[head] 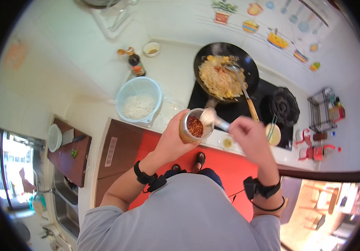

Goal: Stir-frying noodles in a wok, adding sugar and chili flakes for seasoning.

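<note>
My left hand (173,135) holds a clear jar (186,125) of red chilli flakes (195,126), its mouth facing up. In my right hand (249,135) is the handle of a spoon (208,116), whose pale, blurred bowl is at the jar's rim. Beyond them a black wok (251,62) stands on the cooktop with noodles (219,80) that bear a red patch of seasoning. A metal ladle with a wooden handle (252,108) rests in the wok. Left of it, a light blue colander (122,111) contains white noodles (139,106).
A sauce bottle (136,64) and a small bowl (151,49) stand at the back left. By the counter's front edge are a small dish (227,143) and a yellowish bowl (273,135). A wire rack (319,109) and bottles stand right; a cutting board (73,164) lies by the sink.
</note>
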{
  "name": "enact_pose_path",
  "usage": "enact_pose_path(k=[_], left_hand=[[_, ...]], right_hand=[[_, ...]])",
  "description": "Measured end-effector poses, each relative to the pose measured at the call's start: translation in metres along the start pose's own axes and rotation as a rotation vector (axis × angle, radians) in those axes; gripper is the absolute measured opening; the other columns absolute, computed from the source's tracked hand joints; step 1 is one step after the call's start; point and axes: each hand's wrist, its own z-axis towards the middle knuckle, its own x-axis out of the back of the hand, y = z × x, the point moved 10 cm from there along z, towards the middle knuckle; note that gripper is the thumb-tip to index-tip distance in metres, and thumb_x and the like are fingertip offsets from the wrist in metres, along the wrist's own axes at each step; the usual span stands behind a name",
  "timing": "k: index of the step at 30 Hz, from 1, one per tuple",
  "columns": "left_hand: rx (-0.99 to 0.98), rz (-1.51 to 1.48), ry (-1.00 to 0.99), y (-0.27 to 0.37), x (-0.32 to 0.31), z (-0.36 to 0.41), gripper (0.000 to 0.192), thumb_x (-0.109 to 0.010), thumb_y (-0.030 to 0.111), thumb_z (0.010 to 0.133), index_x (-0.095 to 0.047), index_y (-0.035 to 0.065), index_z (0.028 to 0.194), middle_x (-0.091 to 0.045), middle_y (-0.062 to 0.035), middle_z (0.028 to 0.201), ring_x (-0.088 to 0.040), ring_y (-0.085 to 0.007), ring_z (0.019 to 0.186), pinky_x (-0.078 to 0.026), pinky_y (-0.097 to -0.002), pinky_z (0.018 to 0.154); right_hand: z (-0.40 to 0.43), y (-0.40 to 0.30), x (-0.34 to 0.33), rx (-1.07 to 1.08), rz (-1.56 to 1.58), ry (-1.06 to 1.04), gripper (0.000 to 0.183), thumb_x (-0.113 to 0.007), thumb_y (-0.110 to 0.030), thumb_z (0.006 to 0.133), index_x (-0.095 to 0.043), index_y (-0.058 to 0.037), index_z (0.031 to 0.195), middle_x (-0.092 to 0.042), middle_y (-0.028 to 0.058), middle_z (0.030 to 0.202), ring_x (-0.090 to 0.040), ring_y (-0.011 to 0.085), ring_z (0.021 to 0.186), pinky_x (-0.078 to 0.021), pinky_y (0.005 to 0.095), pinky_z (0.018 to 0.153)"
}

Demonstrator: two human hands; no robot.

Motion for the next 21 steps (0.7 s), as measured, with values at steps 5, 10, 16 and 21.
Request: enact_pose_path(k=[5,10,16,21], left_hand=[[-0.052,-0.040,-0.231,0.021,-0.046,-0.019,0.087,-0.084,0.013,0.072,-0.033,0.0034,0.142,-0.051,-0.0131,0.133,-0.053,-0.0220,0.124,-0.045,-0.0350,0.103],[-0.037,-0.012,-0.378,0.023,-0.085,-0.033,0.091,-0.088,0.021,0.068,-0.037,0.0032,0.142,-0.051,-0.0180,0.132,-0.054,-0.0324,0.123,-0.046,-0.0392,0.102],[-0.295,-0.060,-0.594,0.078,-0.143,-0.047,0.096,-0.087,0.023,0.068,-0.034,0.0024,0.146,-0.045,-0.0203,0.143,-0.048,-0.0354,0.130,-0.041,-0.0402,0.108],[-0.302,0.022,-0.599,0.093,-0.170,-0.035,0.098,-0.082,0.023,0.076,-0.024,0.0026,0.152,-0.042,-0.0188,0.148,-0.045,-0.0333,0.134,-0.036,-0.0392,0.111]], right_hand=[[-0.061,0.035,-0.031,-0.196,-0.047,0.008,0.027,-0.072,-0.024,0.087,-0.062,-0.0001,0.078,-0.058,0.0057,0.059,-0.055,0.0170,0.053,-0.0446,0.0295,0.054],[-0.114,0.040,-0.012,-0.188,-0.276,0.293,0.064,-0.087,-0.035,0.070,-0.055,-0.0003,0.114,-0.061,0.0140,0.101,-0.064,0.0260,0.083,-0.0533,0.0348,0.070],[-0.163,0.032,0.012,0.151,-0.179,0.496,0.107,-0.089,-0.020,0.065,-0.025,0.0020,0.148,-0.046,0.0242,0.132,-0.056,0.0377,0.117,-0.0537,0.0400,0.091],[-0.191,0.111,0.071,0.010,-0.028,0.728,0.110,-0.088,-0.014,0.067,-0.021,0.0003,0.152,-0.054,0.0185,0.126,-0.059,0.0291,0.112,-0.0540,0.0360,0.088]])
